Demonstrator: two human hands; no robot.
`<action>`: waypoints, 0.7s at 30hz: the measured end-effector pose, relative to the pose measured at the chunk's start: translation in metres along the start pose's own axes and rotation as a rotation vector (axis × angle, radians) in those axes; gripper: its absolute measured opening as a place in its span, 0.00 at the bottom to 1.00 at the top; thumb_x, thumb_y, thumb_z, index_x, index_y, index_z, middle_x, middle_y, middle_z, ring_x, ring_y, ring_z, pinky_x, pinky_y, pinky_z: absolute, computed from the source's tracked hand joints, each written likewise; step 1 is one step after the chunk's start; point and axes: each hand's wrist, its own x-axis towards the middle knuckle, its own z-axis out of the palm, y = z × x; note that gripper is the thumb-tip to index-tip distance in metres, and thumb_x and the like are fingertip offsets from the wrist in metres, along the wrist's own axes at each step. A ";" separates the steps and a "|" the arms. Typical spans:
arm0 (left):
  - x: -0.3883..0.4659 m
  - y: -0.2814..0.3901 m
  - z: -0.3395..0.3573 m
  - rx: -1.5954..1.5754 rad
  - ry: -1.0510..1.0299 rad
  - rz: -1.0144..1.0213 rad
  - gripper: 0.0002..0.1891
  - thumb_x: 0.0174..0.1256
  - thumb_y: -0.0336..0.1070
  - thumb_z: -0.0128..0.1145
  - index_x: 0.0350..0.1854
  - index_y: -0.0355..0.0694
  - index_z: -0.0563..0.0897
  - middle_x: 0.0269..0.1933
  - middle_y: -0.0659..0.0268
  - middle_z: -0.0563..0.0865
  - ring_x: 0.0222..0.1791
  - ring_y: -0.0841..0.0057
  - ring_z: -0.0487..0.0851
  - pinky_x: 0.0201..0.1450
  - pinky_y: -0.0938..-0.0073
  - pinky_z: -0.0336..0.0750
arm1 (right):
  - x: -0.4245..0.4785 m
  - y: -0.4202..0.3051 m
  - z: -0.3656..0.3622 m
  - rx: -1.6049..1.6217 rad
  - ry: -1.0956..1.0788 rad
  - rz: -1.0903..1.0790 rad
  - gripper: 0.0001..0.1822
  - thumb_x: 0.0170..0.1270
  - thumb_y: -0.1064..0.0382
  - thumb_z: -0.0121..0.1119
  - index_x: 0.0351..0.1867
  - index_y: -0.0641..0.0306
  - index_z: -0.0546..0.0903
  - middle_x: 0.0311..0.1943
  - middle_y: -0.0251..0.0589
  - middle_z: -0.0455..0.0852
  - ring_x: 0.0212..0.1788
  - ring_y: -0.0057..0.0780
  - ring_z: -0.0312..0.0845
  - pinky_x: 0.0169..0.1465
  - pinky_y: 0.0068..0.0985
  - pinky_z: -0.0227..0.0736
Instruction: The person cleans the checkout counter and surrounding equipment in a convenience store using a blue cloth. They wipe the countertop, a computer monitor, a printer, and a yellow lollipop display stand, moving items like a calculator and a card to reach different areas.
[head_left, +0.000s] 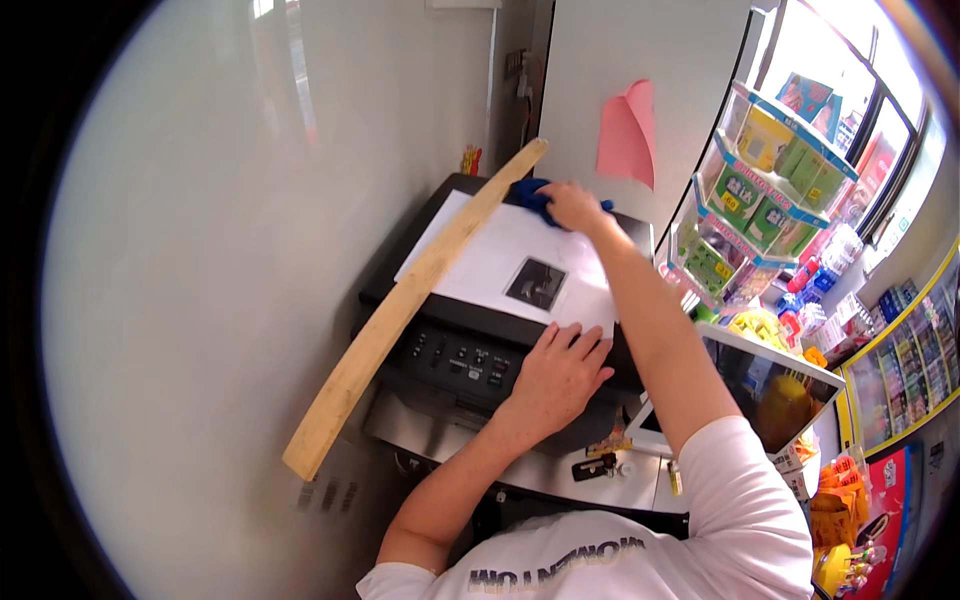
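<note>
In front of me is a black printer (442, 330) with a row of buttons on its panel. A white sheet of paper (480, 262) bearing a dark picture lies flat on its lid. A long wooden board (420, 300) runs diagonally across the sheet and overhangs the printer's front left. At the lid's far edge my right hand (574, 206) grips a bunched blue cloth (534, 196), its fingertips partly hidden by the hand. My left hand (562, 371) rests palm down with spread fingers, the tips touching the sheet's near edge.
A white wall (187, 300) rises close on the left. To the right stand a tiered clear display rack (757, 202) of boxed goods and a tilted tablet screen (772, 382). Small items, including a black object (594, 468), lie on the counter (547, 472) near my body.
</note>
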 end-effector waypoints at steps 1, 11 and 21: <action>-0.003 -0.001 0.001 -0.002 -0.009 -0.009 0.18 0.63 0.42 0.61 0.53 0.40 0.81 0.57 0.62 0.81 0.57 0.63 0.77 0.63 0.60 0.69 | -0.004 0.008 -0.005 0.023 -0.052 0.105 0.21 0.63 0.60 0.52 0.59 0.43 0.80 0.57 0.42 0.81 0.61 0.47 0.74 0.63 0.44 0.70; 0.006 -0.003 0.004 -0.007 0.030 0.050 0.16 0.61 0.37 0.61 0.51 0.40 0.83 0.55 0.63 0.83 0.53 0.63 0.80 0.57 0.66 0.74 | -0.040 0.088 -0.010 -0.161 -0.327 0.473 0.22 0.69 0.59 0.47 0.63 0.54 0.77 0.67 0.44 0.72 0.68 0.53 0.66 0.63 0.63 0.65; 0.002 -0.006 -0.001 0.016 0.013 0.051 0.15 0.62 0.34 0.60 0.52 0.42 0.83 0.54 0.66 0.84 0.53 0.66 0.82 0.54 0.68 0.77 | -0.134 -0.020 -0.071 -0.230 -0.233 0.168 0.17 0.60 0.65 0.50 0.45 0.65 0.87 0.48 0.54 0.86 0.50 0.49 0.84 0.52 0.42 0.80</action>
